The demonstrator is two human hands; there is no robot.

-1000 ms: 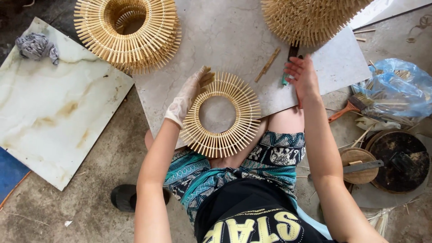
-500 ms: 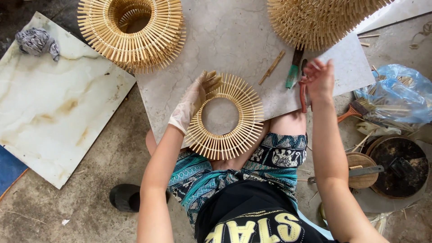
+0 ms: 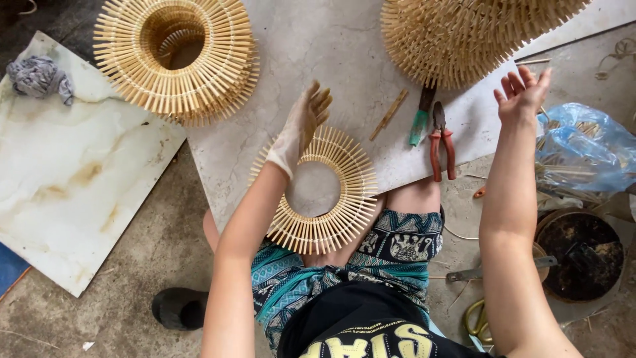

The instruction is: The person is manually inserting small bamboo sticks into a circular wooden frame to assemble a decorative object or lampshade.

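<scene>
On the stone slab: we see a pale slab (image 3: 278, 59) set across our lap, with the work spread over it.
Large dome, top right: a spiky bamboo-stick dome (image 3: 464, 33), cut off by the upper edge, so we cannot tell its full shape.
Stacked rings, top left: a thick bamboo ring stack (image 3: 175, 56) resting on the slab's far corner.
Flat ring: the bamboo ring (image 3: 324, 195) lies half on the slab, half over our knee, under our left wrist.
How it handles: we judge it light, springy and brittle at the stick tips; best taken by the woven inner band, not the loose ends.
Left hand: the gloved left hand (image 3: 301, 126) is lifted above the ring's far edge, fingers loosely together, gripping nothing.
Right hand: the bare right hand (image 3: 523, 93) is raised near the dome, fingers spread, empty.
Tools: red-handled pliers (image 3: 442, 142) and a green-handled tool (image 3: 421, 119) lie between the hands.
Hard to make out: the blue plastic bag (image 3: 583, 149) hides its contents.
</scene>
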